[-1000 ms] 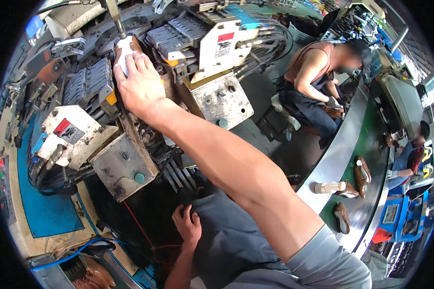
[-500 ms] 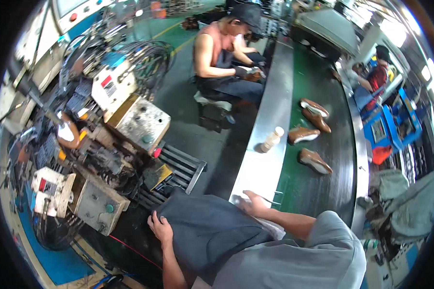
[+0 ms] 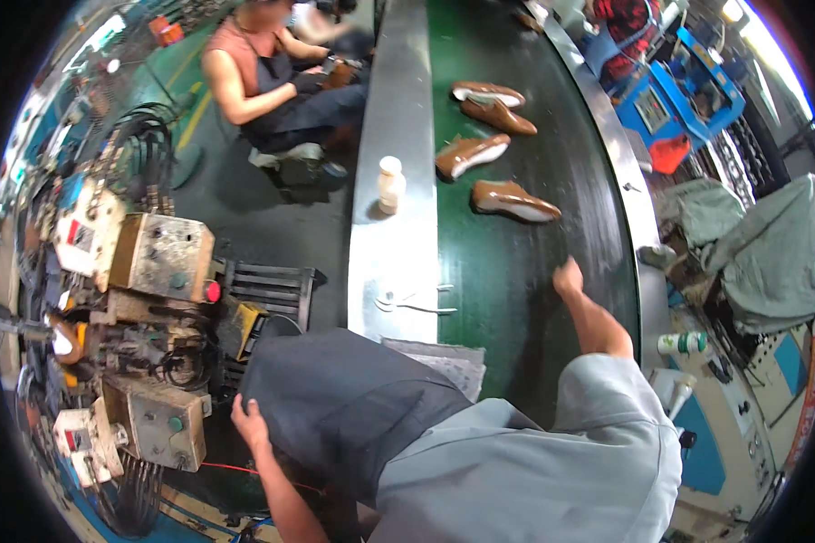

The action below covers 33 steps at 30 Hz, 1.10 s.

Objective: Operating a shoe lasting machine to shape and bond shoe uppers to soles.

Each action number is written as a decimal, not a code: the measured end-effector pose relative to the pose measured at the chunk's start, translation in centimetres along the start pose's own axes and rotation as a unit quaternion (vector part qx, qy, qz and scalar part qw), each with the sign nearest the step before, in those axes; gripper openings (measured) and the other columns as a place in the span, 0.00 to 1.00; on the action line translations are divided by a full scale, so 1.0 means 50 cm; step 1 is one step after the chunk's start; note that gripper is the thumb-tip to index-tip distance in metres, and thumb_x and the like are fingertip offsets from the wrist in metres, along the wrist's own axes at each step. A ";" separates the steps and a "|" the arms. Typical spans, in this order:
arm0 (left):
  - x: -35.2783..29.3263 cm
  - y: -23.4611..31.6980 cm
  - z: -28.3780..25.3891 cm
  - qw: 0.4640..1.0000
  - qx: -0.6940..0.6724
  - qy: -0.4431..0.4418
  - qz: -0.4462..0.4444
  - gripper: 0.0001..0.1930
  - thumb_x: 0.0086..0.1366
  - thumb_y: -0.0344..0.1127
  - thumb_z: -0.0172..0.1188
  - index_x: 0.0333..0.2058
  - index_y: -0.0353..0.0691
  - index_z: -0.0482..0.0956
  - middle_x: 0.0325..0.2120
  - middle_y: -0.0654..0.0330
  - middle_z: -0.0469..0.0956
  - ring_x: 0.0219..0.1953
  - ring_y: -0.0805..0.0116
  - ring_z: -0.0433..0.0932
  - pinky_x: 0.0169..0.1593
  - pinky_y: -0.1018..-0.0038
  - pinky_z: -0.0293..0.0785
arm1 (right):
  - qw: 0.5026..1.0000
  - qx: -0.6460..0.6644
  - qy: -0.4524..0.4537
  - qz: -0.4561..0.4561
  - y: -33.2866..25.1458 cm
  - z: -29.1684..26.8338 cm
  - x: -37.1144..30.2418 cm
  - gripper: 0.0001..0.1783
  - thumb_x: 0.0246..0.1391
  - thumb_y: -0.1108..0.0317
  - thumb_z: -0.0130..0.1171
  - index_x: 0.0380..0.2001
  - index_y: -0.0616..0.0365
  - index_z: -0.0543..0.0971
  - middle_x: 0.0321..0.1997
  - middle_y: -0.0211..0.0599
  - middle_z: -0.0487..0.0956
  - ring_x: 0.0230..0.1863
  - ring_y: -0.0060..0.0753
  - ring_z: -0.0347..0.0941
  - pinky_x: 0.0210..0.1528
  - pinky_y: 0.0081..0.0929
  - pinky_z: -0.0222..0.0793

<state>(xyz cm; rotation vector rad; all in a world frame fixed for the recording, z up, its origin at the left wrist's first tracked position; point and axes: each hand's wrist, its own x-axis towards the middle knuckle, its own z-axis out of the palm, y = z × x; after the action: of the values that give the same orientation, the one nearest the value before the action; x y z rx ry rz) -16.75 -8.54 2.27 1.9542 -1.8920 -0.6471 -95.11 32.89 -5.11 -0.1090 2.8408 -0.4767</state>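
My right hand (image 3: 569, 277) is stretched out over the dark green conveyor belt (image 3: 516, 299), nearer to me than the brown shoes; its fingers are mostly hidden. The closest shoe (image 3: 514, 201) lies on its side, pale sole showing. Beyond it lie another shoe (image 3: 471, 154) and a touching pair (image 3: 498, 115). At the left edge of the dark apron (image 3: 335, 398) over my lap rests my left hand (image 3: 250, 422), fingers apart, nothing in it. Metal pincers (image 3: 417, 305) lie on the steel ledge (image 3: 394, 100) beside the belt, handles jutting over the belt.
A white bottle (image 3: 389, 187) stands on the ledge. A grey cloth (image 3: 444, 362) lies by my lap. To my left are machines with control boxes (image 3: 161, 258) and a slatted rack (image 3: 267, 290). A seated co-worker (image 3: 276, 86) handles a brown shoe; another person (image 3: 620, 36) is across the belt.
My view has swung to the right. My right hand has left the pincers on the ledge and reached out over the belt. My left hand stays by the apron's edge.
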 end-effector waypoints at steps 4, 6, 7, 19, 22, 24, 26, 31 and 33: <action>0.022 -0.026 0.014 0.993 -0.103 -0.023 -0.061 0.25 0.72 0.25 0.63 0.66 0.31 0.77 0.53 0.54 0.80 0.55 0.61 0.77 0.64 0.68 0.72 | 0.955 -0.160 0.059 -0.243 -0.134 -0.132 0.134 0.60 0.53 0.63 0.76 0.84 0.50 0.52 0.84 0.67 0.55 0.84 0.68 0.53 0.83 0.57 0.56; 0.020 -0.031 -0.005 0.992 -0.106 -0.017 -0.071 0.25 0.72 0.24 0.62 0.67 0.32 0.76 0.49 0.59 0.77 0.51 0.66 0.74 0.60 0.71 0.72 | 0.945 -0.226 0.021 -0.235 -0.208 -0.171 0.188 0.66 0.50 0.59 0.80 0.85 0.35 0.50 0.87 0.66 0.49 0.86 0.67 0.48 0.84 0.59 0.53; 0.024 -0.040 -0.015 0.986 -0.134 -0.014 -0.099 0.25 0.73 0.24 0.62 0.68 0.35 0.76 0.50 0.59 0.78 0.51 0.66 0.74 0.58 0.70 0.74 | 0.941 -0.244 0.004 -0.234 -0.236 -0.182 0.213 0.66 0.50 0.57 0.79 0.85 0.33 0.49 0.85 0.66 0.54 0.85 0.68 0.52 0.82 0.58 0.57; -0.043 0.335 0.066 0.932 -0.346 -0.107 -0.014 0.23 0.81 0.30 0.55 0.70 0.33 0.73 0.57 0.49 0.82 0.54 0.63 0.85 0.61 0.68 0.80 | 0.979 0.010 -0.110 -0.170 -0.233 0.003 0.068 0.68 0.52 0.50 0.78 0.85 0.53 0.45 0.62 0.68 0.82 0.63 0.69 0.81 0.65 0.54 0.77; -0.056 0.552 0.196 0.877 -0.420 -0.227 0.051 0.22 0.80 0.28 0.58 0.69 0.32 0.74 0.57 0.48 0.82 0.55 0.64 0.85 0.61 0.69 0.80 | 0.966 0.120 -0.067 -0.220 -0.107 -0.059 0.051 0.57 0.54 0.53 0.78 0.80 0.64 0.61 0.65 0.59 0.83 0.63 0.56 0.82 0.66 0.45 0.77; -0.072 0.553 0.168 0.890 -0.393 -0.214 0.088 0.21 0.80 0.26 0.57 0.68 0.29 0.74 0.58 0.47 0.82 0.56 0.61 0.85 0.62 0.66 0.82 | 0.926 0.245 -0.269 -0.103 -0.307 -0.051 -0.145 0.52 0.56 0.58 0.76 0.78 0.68 0.65 0.64 0.48 0.83 0.60 0.42 0.82 0.64 0.38 0.77; -0.068 0.619 0.172 0.870 -0.405 -0.241 0.147 0.21 0.80 0.27 0.58 0.68 0.29 0.74 0.58 0.48 0.82 0.57 0.61 0.85 0.62 0.66 0.82 | 0.885 0.316 -0.338 -0.056 -0.391 -0.118 -0.251 0.45 0.61 0.61 0.75 0.76 0.67 0.68 0.58 0.43 0.84 0.51 0.31 0.83 0.56 0.33 0.79; -0.053 0.771 0.125 0.857 -0.356 -0.239 0.284 0.24 0.80 0.35 0.63 0.69 0.33 0.74 0.66 0.52 0.76 0.60 0.61 0.83 0.63 0.67 0.81 | 0.820 0.315 -0.444 -0.176 -0.512 -0.140 -0.442 0.41 0.62 0.58 0.75 0.72 0.66 0.73 0.54 0.40 0.85 0.47 0.26 0.80 0.54 0.30 0.79; -0.041 0.765 0.086 0.866 -0.319 -0.200 0.329 0.25 0.78 0.32 0.63 0.69 0.34 0.74 0.67 0.48 0.75 0.61 0.54 0.82 0.64 0.64 0.80 | 0.780 0.298 -0.488 -0.256 -0.564 -0.114 -0.522 0.46 0.62 0.54 0.75 0.77 0.62 0.69 0.61 0.41 0.83 0.58 0.31 0.78 0.64 0.33 0.75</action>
<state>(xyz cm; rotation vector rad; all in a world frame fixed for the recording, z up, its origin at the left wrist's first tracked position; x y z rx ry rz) -51.20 -8.22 19.54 0.7290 -2.0212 -1.2965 -70.56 11.06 15.66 -0.7599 1.5190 -1.0280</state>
